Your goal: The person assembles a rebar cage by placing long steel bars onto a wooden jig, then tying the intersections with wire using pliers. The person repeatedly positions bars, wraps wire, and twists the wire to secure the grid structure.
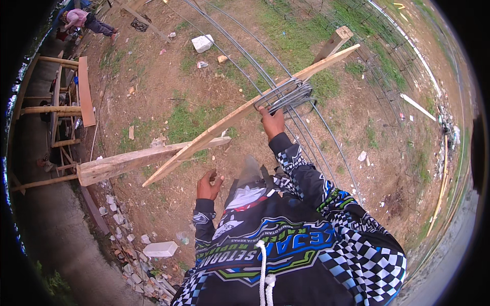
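A bundle of metal loops [293, 93] sits over the upper half of a long, pale plank [217, 126], ahead of the person and a little to the right. The loops are smooth grey rod bent into narrow, rectangular rings with rounded corners, stacked close together but not quite evenly, so their ends fan out on the right side. Several long grey rods [248, 55] run from the upper edge across the plank at the same spot, then on down toward the person's right sleeve; whether they pass inside the loops is hard to tell.

The right hand [273, 125] pinches the near left corner of the bundle between thumb and fingers. The left hand [209, 186] hangs free, with fingers loosely curled and thumb held apart.

The plank slants, its upper end beside a squared wooden post [334, 43] and its lower part crossing a thick, rough beam [130, 162]. Beneath is bare brown ground [153, 204] with patches of grass and scattered chips. A white block [202, 43] lies beyond the plank, another near broken rubble [120, 219] at lower left. Outdoors around this, a timber frame [84, 92] stands at the left, another person [87, 20] bends at upper left, and dark metal cages [390, 81] spread over the grass at right.
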Tool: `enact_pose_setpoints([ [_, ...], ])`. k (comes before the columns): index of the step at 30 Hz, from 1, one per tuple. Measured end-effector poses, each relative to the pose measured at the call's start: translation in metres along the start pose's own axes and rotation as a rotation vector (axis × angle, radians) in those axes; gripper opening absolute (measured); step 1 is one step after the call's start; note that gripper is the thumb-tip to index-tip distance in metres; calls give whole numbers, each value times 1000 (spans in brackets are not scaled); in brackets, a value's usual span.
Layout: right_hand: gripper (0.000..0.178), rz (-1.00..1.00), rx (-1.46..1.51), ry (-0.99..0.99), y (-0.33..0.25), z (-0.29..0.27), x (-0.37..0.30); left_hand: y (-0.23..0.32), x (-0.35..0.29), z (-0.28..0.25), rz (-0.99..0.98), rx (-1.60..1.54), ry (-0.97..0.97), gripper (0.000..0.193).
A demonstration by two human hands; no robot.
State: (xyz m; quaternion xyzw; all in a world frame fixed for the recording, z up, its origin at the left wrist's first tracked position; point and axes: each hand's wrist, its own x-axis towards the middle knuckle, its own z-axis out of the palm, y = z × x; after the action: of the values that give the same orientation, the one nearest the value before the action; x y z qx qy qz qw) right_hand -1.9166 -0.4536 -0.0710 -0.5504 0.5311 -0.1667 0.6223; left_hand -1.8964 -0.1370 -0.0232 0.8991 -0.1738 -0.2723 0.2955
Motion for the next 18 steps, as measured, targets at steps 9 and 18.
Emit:
enact_pose_setpoints([
  [9, 45, 188, 250, -253, -35, -68, -26, 0, -38, 61, -134, -218, -6, 49],
  [18, 53, -246, -498, -469, -33, -129, -23, 217, 118, 70, 536, -76, 71, 74],
])
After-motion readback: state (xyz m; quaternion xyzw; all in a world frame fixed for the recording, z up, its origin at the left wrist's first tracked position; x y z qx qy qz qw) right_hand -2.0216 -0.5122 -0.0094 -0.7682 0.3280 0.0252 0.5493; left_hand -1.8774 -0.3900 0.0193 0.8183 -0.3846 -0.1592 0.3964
